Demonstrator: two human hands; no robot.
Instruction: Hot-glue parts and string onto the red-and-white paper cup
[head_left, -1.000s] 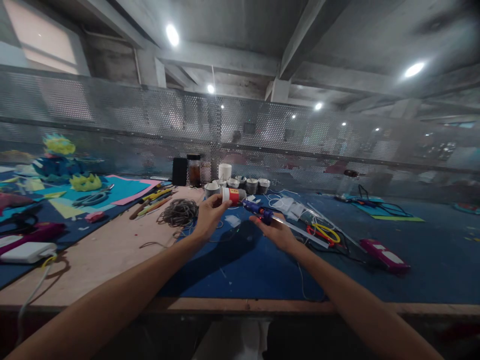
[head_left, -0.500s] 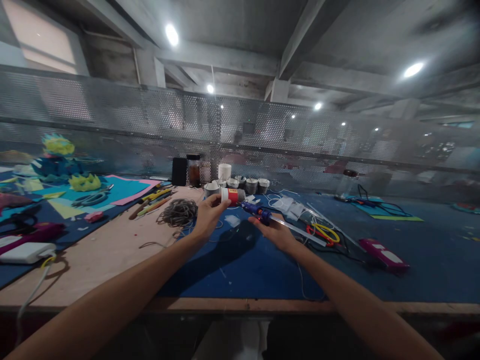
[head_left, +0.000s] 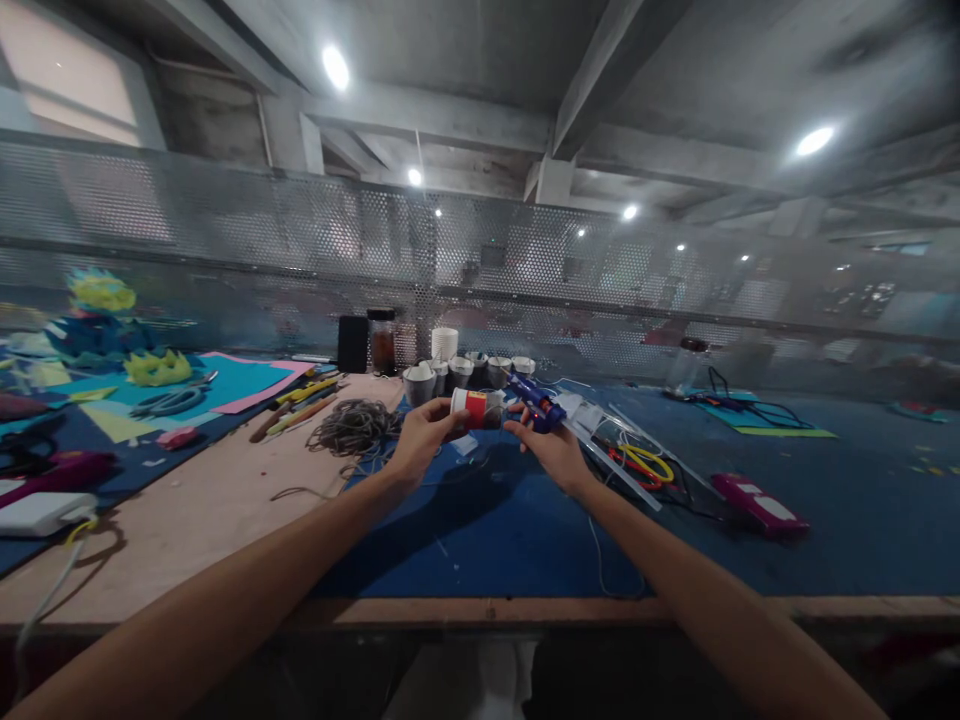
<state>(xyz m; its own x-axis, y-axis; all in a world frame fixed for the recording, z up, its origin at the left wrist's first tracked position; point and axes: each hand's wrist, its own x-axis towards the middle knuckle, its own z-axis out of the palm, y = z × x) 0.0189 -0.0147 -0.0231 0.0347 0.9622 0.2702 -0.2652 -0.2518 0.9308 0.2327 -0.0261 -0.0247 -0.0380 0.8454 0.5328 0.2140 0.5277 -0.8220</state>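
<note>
My left hand [head_left: 426, 436] is closed around a paper cup [head_left: 472, 406], white with a red band, which lies on its side with its grey, cord-wrapped end to the right. In my right hand [head_left: 553, 446] is a blue glue gun [head_left: 537, 402], its nozzle tilted up and to the left, and a long clear glue stick [head_left: 616, 468] sticks out of its back. The right thumb and fingertips are close to the cup's grey end, apparently at the cord; whether they pinch it I cannot tell. Both hands are above the blue mat [head_left: 480, 540].
Behind the hands stand several grey-wrapped cups [head_left: 420, 384] and a stack of white cups [head_left: 445, 344]. A coil of grey cord [head_left: 354, 427] lies left, near clay tools [head_left: 300, 408] and scissors [head_left: 172, 396]. Yellow-handled pliers [head_left: 646, 462] and a purple box [head_left: 761, 503] are on the right.
The glue gun's nozzle has swung up and away from the cup. My right fingertips have come to the cup's grey end, and the cup has shifted slightly right and down.
</note>
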